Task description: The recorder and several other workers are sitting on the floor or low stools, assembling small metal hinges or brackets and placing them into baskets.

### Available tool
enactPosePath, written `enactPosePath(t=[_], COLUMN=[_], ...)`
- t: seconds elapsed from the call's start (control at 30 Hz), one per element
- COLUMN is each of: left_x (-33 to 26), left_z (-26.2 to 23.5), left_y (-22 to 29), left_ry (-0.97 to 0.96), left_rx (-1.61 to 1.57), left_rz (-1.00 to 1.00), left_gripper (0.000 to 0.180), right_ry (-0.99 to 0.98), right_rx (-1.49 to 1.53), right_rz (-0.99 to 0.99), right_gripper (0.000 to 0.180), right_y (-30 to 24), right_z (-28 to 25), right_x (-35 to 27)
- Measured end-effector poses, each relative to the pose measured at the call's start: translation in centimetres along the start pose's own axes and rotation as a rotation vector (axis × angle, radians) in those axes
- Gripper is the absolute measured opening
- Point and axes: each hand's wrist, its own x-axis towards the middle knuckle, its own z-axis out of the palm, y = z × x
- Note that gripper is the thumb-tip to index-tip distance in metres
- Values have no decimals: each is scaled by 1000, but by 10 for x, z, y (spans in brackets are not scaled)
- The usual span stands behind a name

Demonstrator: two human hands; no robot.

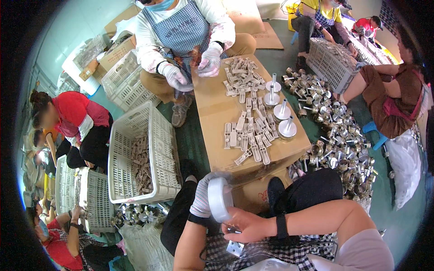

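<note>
In the head view, the gloved left hand (201,201) was curled round the side of a white ring (217,198), held above the lap. The bare right hand (248,226) was half closed at the ring's lower edge; whether it gripped anything else, I could not tell. Just ahead, a box (207,108) blocked the way forward, bearing pale clips (247,128) and four stemmed discs (287,128). A crate (159,156) stood to the left, metal cups (346,162) covered the floor rightward, and a gloved co-worker (178,27) sat opposite.
</note>
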Motion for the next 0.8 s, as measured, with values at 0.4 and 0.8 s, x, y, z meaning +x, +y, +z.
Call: enactPosePath(t=[0.4,0.8], left_x=[1,2], left_z=[-2,-2], left_y=[-4,3], left_ry=[20,84], left_rx=[19,-91], left_rz=[65,71], left_gripper=[37,31], right_ry=[-35,1], right_rx=[47,57], right_rz=[72,8], right_gripper=[15,14], right_y=[-1,0], right_z=[-1,-3], right_x=[0,6])
